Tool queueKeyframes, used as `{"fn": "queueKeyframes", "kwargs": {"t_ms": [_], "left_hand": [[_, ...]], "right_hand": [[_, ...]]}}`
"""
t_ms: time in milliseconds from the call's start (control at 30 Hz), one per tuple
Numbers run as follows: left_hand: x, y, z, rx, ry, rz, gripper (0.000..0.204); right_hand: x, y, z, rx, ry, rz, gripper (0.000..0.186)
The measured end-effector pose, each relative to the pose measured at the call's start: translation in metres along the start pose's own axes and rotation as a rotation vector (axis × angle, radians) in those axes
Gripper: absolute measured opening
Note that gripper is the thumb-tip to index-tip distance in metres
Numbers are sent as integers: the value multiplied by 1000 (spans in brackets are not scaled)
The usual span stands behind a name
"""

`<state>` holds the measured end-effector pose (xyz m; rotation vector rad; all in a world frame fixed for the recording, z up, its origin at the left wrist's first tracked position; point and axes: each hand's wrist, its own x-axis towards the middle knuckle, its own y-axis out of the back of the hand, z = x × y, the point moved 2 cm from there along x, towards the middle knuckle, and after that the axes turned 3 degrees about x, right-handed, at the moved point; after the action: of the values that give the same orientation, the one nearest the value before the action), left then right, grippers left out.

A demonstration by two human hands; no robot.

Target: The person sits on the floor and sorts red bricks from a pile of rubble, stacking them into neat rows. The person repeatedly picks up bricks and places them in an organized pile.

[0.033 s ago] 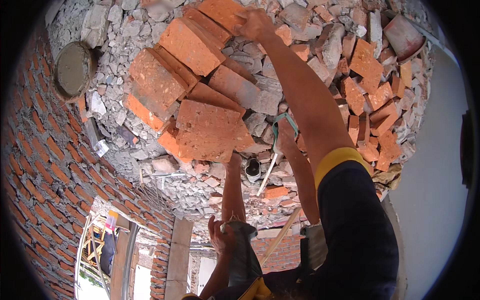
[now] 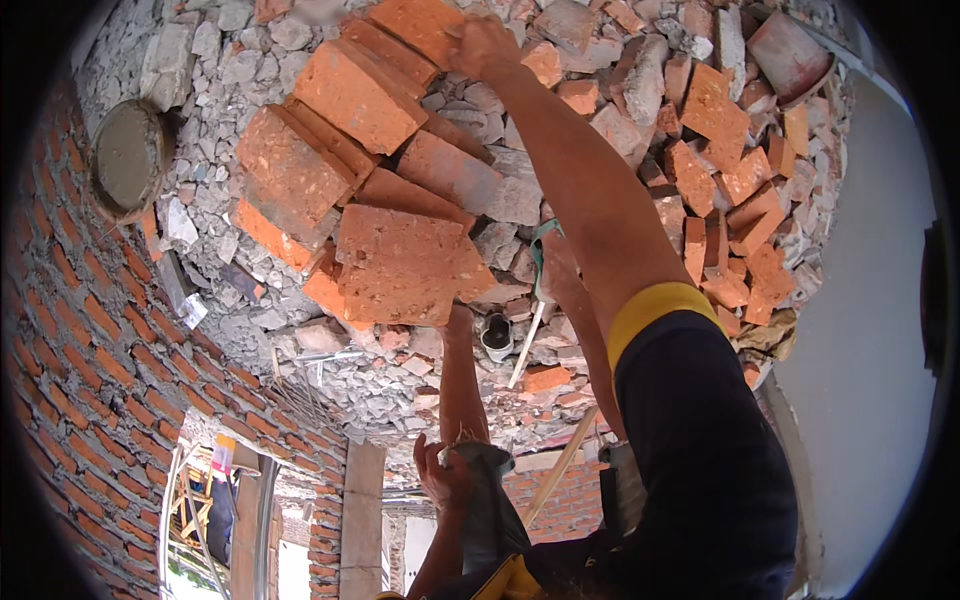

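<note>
My right arm stretches far forward over the rubble. At its end my right hand [image 2: 487, 48] grips the right edge of an orange brick [image 2: 415, 25] at the top of the brick pile; its fingertips are partly hidden. Close to my body, my left hand [image 2: 443, 476] is raised beside my knee, fingers loosely bent and apart, and I see nothing held in it. Between the hands lies the loose pile of orange bricks, with a broad brick [image 2: 395, 262] nearest my bare leg and a tilted one [image 2: 360, 97] below the gripped brick.
A round tub of grey mortar [image 2: 128, 160] stands at far left, by the brick wall [image 2: 90, 350]. Broken bricks [image 2: 715, 185] and a bucket [image 2: 790, 58] lie at right. Near my sandalled foot [image 2: 550, 265] are a small pot [image 2: 497, 337] and a thin stick [image 2: 527, 345].
The whole view has shifted slightly, so the bricks and tub appear further left. My right hand keeps its grip on the same brick; my left hand stays by the knee.
</note>
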<state>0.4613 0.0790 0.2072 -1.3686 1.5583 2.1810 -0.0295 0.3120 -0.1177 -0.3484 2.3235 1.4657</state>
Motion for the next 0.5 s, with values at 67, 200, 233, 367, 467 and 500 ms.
{"fn": "queueKeyframes", "kwargs": {"t_ms": [67,200,233,367,467,500], "left_hand": [[-2,0,2,-41,19,10,20],[8,-4,6,-75,-12,27,20],[11,-2,5,-79,-41,26,20],[21,1,-2,-54,-66,-25,20],[27,5,-8,-26,-129,-57,19],[28,6,-10,-28,-127,-62,18]], "right_hand": [[-22,-16,19,-30,-42,-8,54],[-134,9,118,-16,-74,272,55],[-172,22,146,-78,-235,323,61],[-287,69,237,-162,-684,79,82],[-323,53,262,-170,-709,-175,93],[-327,41,264,-235,-713,-148,95]]}}
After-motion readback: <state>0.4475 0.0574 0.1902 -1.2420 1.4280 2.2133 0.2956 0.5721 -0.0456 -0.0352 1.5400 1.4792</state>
